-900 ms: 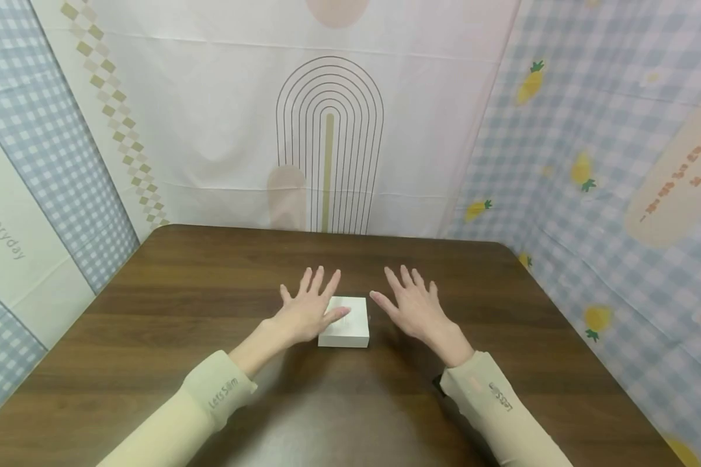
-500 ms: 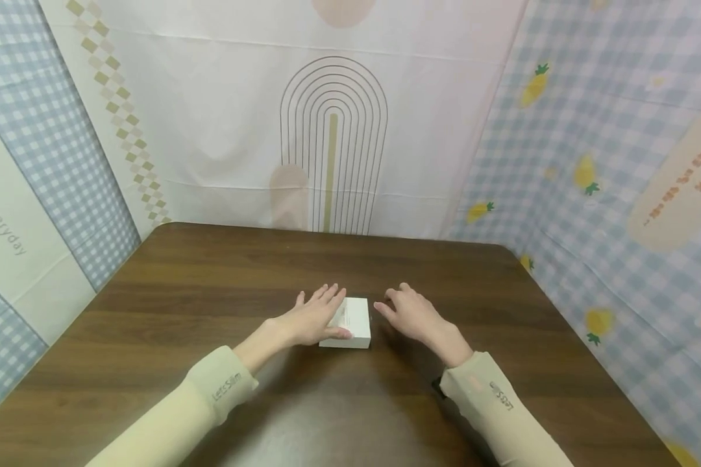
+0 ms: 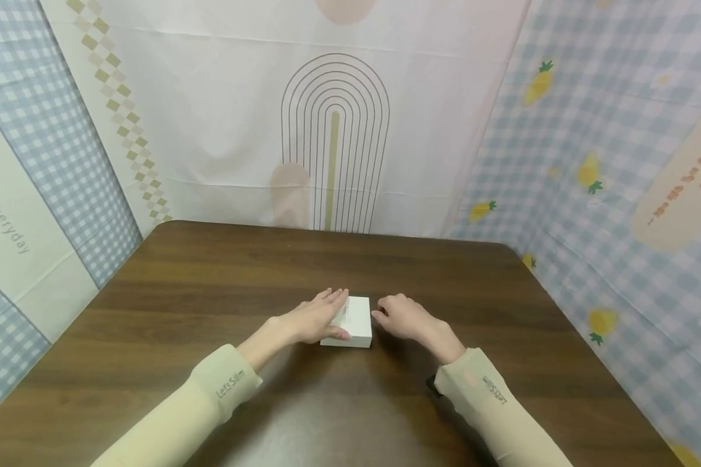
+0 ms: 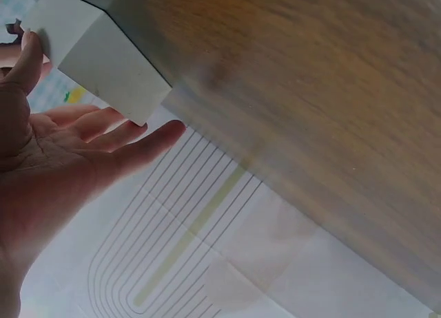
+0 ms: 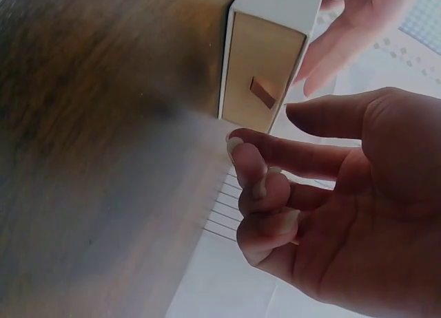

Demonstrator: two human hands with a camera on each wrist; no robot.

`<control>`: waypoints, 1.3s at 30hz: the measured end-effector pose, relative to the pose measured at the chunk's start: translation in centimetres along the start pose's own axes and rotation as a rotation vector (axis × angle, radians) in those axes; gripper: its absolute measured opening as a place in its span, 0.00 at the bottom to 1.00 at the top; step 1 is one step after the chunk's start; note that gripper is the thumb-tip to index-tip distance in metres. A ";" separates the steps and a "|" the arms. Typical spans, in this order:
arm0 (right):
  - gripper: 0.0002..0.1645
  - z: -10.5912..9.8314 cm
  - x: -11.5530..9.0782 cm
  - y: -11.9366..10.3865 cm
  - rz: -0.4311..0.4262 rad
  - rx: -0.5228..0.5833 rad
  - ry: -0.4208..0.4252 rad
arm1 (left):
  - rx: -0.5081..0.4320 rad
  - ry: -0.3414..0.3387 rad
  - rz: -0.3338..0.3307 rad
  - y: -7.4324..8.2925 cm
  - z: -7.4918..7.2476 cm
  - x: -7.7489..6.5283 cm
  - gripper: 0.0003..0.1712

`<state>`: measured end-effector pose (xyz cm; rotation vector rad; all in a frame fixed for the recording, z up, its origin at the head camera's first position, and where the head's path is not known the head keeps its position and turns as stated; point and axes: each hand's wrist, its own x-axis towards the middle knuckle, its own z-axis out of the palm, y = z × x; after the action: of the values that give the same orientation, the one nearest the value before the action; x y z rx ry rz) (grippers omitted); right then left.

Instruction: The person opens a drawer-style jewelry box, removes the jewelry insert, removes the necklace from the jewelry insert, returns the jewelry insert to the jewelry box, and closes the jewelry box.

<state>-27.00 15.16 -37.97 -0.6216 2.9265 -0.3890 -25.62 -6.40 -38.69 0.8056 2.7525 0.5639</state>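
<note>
A small white drawer box (image 3: 357, 319) sits mid-table, with faint print on top. In the right wrist view its tan drawer front (image 5: 256, 53) shows, with a short brown pull tab (image 5: 262, 93). My left hand (image 3: 312, 319) rests over the box's left part, fingers extended across the top and thumb at the near edge; the left wrist view shows the thumb (image 4: 29, 60) against one face. To the right of the box, my right hand (image 3: 405, 316) has its fingers bent, thumb and index finger apart beside the drawer front. Nothing lies between them.
The brown wooden table (image 3: 210, 259) extends around the box. Behind it hangs a white cloth (image 3: 222, 117) with an arch pattern. Blue checked cloth (image 3: 590, 130) with pineapples covers the right side, and more checked cloth hangs at the left.
My left hand has lowered onto the box, its spread fingers drawing together. The right hand's fingers have gone from spread to bent, and it has come nearer the box's right side.
</note>
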 end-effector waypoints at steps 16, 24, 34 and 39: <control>0.13 1.6 0.4 -0.5 -0.062 0.005 -0.063 | 0.029 -0.006 -0.020 -0.1 0.5 -0.1 0.49; 0.12 1.5 0.8 -0.6 -0.062 -0.002 -0.071 | 0.050 0.005 -0.020 -0.1 0.2 0.0 0.47; 0.13 1.1 0.7 -0.1 -0.028 -0.001 -0.076 | 0.056 -0.002 -0.035 0.1 -0.1 0.4 0.47; 0.13 1.1 0.5 -0.1 -0.013 -0.016 -0.071 | 0.050 -0.004 -0.033 0.1 0.0 0.3 0.47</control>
<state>-27.20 14.59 -39.04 -0.6430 2.8622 -0.3383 -25.87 -6.13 -38.68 0.7699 2.7808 0.4875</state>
